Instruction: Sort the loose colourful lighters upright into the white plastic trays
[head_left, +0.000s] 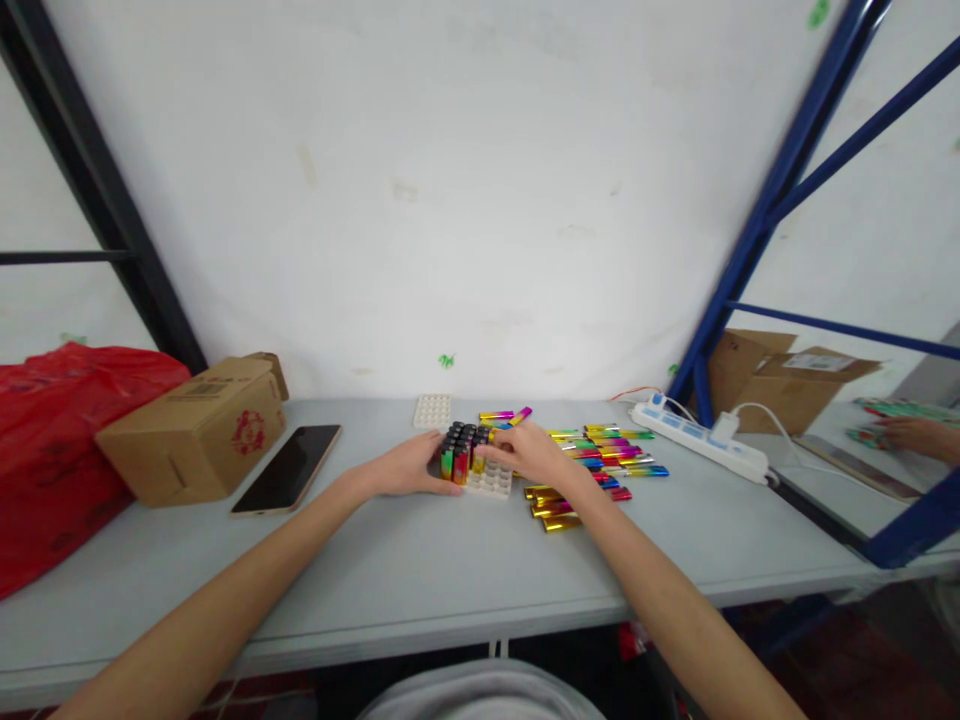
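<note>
On the worktop [420,570], the left hand [401,467] cups the side of the standing lighters [454,464], though I cannot tell how firm its grip is; the right hand [531,452] seems to pinch a yellow lighter [478,464] at the near tray [491,484]. Steadying the tray and keeping each lighter upright should work best. Loose lighters [559,523] lie to the right, too overlapped to count, like the standing ones; there is one phone [289,468] and, behind, one far tray [433,411].

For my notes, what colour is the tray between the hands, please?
The tray is off-white, as the head view shows.
</note>
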